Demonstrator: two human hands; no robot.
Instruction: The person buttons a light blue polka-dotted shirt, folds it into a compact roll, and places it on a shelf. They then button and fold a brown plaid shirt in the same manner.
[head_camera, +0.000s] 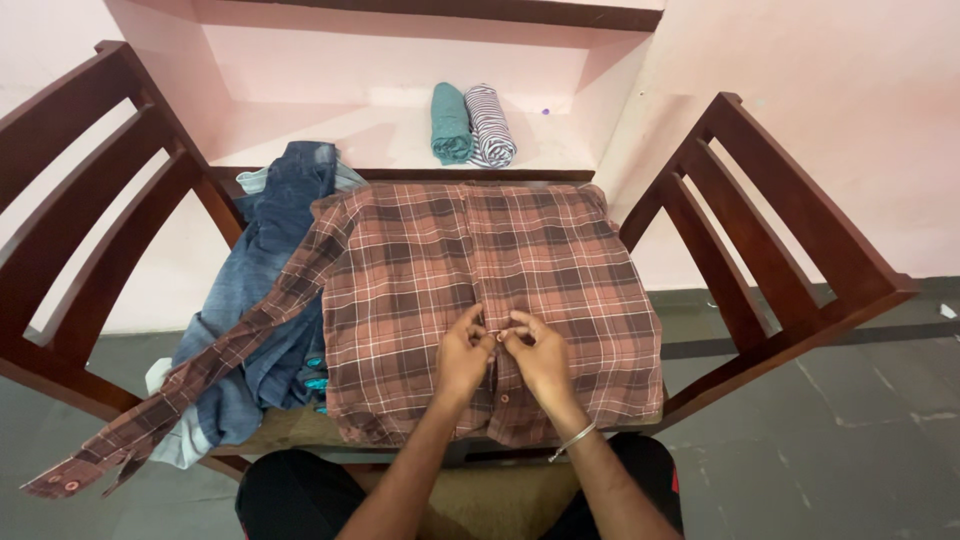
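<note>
As both hands (503, 352) pinch its placket, plaid shirt (490, 300) beneath.

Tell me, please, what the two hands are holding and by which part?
Both the left hand and the right hand pinch the brown plaid shirt at its front button strip, fingertips meeting at a button near the middle.

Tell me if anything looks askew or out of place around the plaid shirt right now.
One thing: the plaid shirt lies flat, but its sleeve trails off the left edge over the heap of jeans, cuff dangling. Both hands, left hand and right hand, pinch the button placket. Rolled clothes sit tidy on the shelf.
</note>
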